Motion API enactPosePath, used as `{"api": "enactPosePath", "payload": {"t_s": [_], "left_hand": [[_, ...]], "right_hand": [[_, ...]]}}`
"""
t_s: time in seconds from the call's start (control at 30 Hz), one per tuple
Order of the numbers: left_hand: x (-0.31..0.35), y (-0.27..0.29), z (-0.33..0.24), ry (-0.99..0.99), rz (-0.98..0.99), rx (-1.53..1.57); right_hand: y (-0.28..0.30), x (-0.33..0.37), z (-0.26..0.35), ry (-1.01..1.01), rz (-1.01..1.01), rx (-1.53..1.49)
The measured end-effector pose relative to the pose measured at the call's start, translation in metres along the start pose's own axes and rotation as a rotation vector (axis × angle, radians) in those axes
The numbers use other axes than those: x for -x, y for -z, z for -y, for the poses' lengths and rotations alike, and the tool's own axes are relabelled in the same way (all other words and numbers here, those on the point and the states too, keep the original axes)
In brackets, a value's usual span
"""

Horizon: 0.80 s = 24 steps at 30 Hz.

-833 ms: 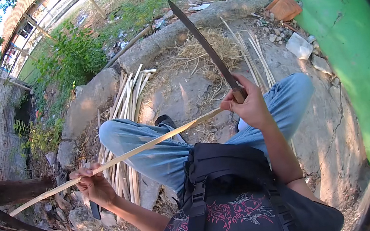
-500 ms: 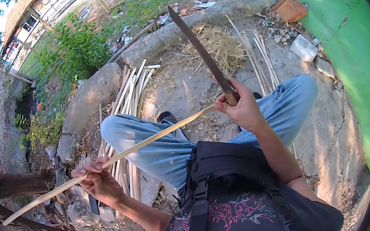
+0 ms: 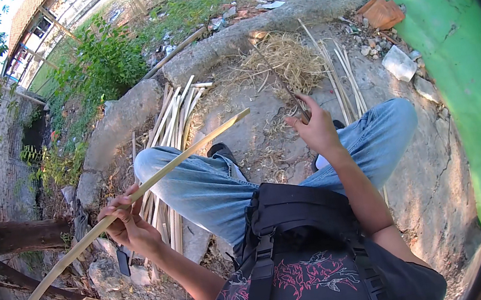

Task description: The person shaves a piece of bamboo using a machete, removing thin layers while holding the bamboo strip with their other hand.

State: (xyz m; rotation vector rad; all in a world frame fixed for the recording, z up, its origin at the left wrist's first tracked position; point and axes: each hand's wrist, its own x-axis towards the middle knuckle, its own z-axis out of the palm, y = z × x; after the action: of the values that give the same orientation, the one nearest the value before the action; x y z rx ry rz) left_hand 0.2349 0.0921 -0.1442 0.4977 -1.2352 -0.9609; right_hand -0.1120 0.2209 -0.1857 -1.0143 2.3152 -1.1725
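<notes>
Two hands: bamboo strip (image 3: 137,195), blade (image 3: 280,81).

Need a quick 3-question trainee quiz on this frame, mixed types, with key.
1. True or false: the left hand grips the long bamboo strip.
2. Multiple choice: what does the right hand hold? A) a plastic bottle B) a long dark blade C) a brick
3. Fill in: the pile of split strips lies on the ground to the person's ____ side, beside the left knee.

Key: 1 true; 2 B; 3 left.
</notes>
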Motion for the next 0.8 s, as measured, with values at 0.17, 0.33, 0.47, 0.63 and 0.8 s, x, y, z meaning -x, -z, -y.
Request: {"api": "enactPosePath", "payload": {"t_s": [0.17,0.33,0.47,0.63,0.8], "left_hand": [[0.002,-0.018,0.008,-0.011,-0.014,-0.124],[0.000,-0.029,0.013,0.025,-0.027,-0.165],[0.000,-0.037,0.021,0.025,-0.023,-0.181],[-0.007,-0.039,0.023,0.000,-0.105,-0.245],[-0.063,0.001,0.035,-0.265,-0.373,-0.433]], "right_hand": [[-0.019,-0.007,-0.036,0.000,-0.004,-0.372],[-0.028,0.002,-0.042,-0.011,0.075,-0.340],[-0.034,0.007,-0.033,-0.021,0.222,-0.318],[-0.029,0.005,-0.015,-0.032,0.280,-0.225],[-0.044,0.001,-0.040,0.004,0.250,-0.162]]}}
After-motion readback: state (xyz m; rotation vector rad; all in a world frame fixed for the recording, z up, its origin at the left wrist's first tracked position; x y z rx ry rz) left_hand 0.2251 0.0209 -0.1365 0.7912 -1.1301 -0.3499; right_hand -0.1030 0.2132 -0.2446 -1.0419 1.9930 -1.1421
